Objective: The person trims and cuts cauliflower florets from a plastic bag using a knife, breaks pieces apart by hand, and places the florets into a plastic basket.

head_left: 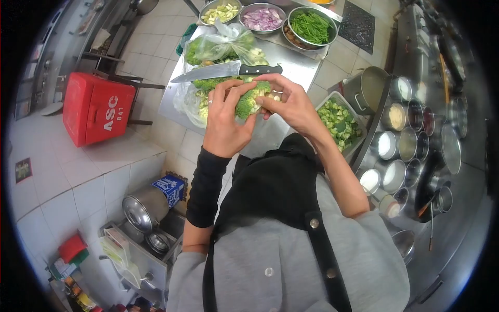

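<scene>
Both my hands are closed round a broccoli head (248, 102) above the steel table (296, 65). My left hand (228, 117) grips it from the left, with fingers curled over the top. My right hand (293, 104) pinches its right side, thumb against the florets; part of the stem end is hidden by the fingers. Just beyond my fingers lies a large knife (208, 72) with a black handle, resting across the broccoli in a clear plastic bag (223, 44). More florets and plastic lie under my left hand.
Beyond the table stand bowls of chopped pale vegetable (221, 11), chopped onion (262, 19) and green beans (311, 27). At right are a crate of broccoli florets (338, 122), a large pot (371, 88) and a counter with several containers. A red box (96, 109) stands at left.
</scene>
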Motion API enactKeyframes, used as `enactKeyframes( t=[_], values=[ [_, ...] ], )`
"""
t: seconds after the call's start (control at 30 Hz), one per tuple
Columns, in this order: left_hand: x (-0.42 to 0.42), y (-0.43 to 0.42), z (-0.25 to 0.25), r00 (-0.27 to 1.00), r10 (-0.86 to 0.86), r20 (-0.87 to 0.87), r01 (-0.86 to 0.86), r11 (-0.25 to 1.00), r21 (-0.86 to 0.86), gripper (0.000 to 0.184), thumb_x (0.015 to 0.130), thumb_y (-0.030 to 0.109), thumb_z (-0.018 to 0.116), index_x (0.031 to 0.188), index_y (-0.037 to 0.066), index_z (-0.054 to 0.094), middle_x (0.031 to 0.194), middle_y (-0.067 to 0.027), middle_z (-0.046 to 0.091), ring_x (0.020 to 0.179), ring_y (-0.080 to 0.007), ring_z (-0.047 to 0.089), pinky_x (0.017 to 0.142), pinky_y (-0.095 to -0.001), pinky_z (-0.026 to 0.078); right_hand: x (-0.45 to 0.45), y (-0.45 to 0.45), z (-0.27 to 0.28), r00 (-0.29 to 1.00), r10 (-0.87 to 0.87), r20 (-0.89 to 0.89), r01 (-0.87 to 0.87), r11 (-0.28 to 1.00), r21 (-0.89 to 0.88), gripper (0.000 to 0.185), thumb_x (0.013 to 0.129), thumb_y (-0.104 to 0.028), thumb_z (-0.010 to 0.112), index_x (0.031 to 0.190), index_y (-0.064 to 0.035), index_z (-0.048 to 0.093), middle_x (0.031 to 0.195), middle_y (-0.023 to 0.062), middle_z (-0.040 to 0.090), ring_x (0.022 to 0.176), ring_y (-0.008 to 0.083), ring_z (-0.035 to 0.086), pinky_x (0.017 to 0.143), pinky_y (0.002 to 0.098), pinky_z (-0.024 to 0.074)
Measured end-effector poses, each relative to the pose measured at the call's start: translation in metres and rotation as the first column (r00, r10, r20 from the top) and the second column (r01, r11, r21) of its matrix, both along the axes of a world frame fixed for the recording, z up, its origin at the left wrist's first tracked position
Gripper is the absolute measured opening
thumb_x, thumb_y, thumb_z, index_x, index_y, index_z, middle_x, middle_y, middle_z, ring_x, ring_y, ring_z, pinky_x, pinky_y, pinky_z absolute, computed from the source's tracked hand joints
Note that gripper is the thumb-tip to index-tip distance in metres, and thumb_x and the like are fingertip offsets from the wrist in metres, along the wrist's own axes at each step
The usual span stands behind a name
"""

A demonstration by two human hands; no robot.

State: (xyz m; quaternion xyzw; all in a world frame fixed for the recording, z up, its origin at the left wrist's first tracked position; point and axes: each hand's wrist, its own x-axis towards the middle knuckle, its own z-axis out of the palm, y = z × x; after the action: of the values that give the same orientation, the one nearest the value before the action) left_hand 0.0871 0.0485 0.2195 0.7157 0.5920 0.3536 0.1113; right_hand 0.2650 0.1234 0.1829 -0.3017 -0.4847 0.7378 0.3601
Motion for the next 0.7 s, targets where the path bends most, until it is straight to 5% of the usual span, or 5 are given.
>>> enactKeyframes(
  t=[0.1, 0.2, 0.3, 0.43, 0.7],
  values=[
    [0.016, -0.002, -0.005, 0.972, 0.156, 0.175, -0.147, 0.987, -0.062, 0.053, 0.084, 0.005, 0.083, 0.134, 0.006, 0.067, 0.131, -0.0183, 0.067, 0.123, -0.0352, 0.065, 0.106, -0.0460, 0.051, -0.008, -0.014, -0.002, 0.942, -0.284, 0.178, 0.237, 0.941, 0.242, 0.035, 0.096, 0.000, 0.070, 0.130, -0.0005, 0.064, 0.100, 0.0068, 0.071, 0.074, 0.0084, 0.064, 0.063, 0.0269, 0.0546],
    [0.016, -0.005, -0.008, 0.846, 0.398, 0.354, -0.332, 0.914, -0.233, 0.050, 0.087, 0.008, 0.084, 0.135, 0.006, 0.067, 0.127, -0.0175, 0.071, 0.117, -0.0308, 0.069, 0.100, -0.0430, 0.055, -0.008, -0.018, 0.009, 0.817, -0.574, 0.058, 0.572, 0.819, 0.039, 0.034, 0.094, 0.001, 0.065, 0.128, 0.0008, 0.063, 0.102, 0.0074, 0.072, 0.081, 0.0104, 0.067, 0.069, 0.0281, 0.0562],
    [-0.024, -0.004, -0.061, 0.947, 0.295, 0.130, -0.294, 0.955, -0.030, 0.054, 0.090, 0.010, 0.086, 0.139, 0.007, 0.065, 0.122, -0.0161, 0.072, 0.110, -0.0248, 0.071, 0.094, -0.0375, 0.058, -0.001, -0.020, 0.095, 0.988, -0.144, 0.051, 0.122, 0.944, 0.308, 0.042, 0.089, -0.001, 0.069, 0.130, -0.0026, 0.063, 0.106, 0.0107, 0.072, 0.091, 0.0167, 0.070, 0.080, 0.0313, 0.0587],
    [0.007, -0.004, -0.022, 0.736, 0.295, 0.610, 0.017, 0.892, -0.451, 0.064, 0.096, 0.009, 0.082, 0.153, 0.006, 0.052, 0.130, -0.0134, 0.070, 0.114, -0.0186, 0.068, 0.098, -0.0327, 0.057, -0.039, -0.090, 0.220, 0.711, 0.695, -0.105, -0.603, 0.680, 0.418, 0.046, 0.093, -0.011, 0.070, 0.136, -0.0010, 0.057, 0.110, 0.0178, 0.070, 0.107, 0.0353, 0.072, 0.096, 0.0487, 0.0572],
    [-0.009, -0.012, -0.002, 0.050, 0.357, 0.933, 0.267, 0.895, -0.357, 0.064, 0.103, 0.015, 0.072, 0.156, -0.004, 0.042, 0.141, -0.0157, 0.064, 0.123, -0.0235, 0.068, 0.099, -0.0437, 0.061, -0.057, -0.116, 0.277, 0.720, 0.614, -0.322, -0.313, 0.702, 0.640, 0.012, 0.085, 0.000, 0.074, 0.096, 0.0023, 0.069, 0.081, 0.0170, 0.072, 0.085, 0.0287, 0.072, 0.077, 0.0381, 0.0569]
  ],
)
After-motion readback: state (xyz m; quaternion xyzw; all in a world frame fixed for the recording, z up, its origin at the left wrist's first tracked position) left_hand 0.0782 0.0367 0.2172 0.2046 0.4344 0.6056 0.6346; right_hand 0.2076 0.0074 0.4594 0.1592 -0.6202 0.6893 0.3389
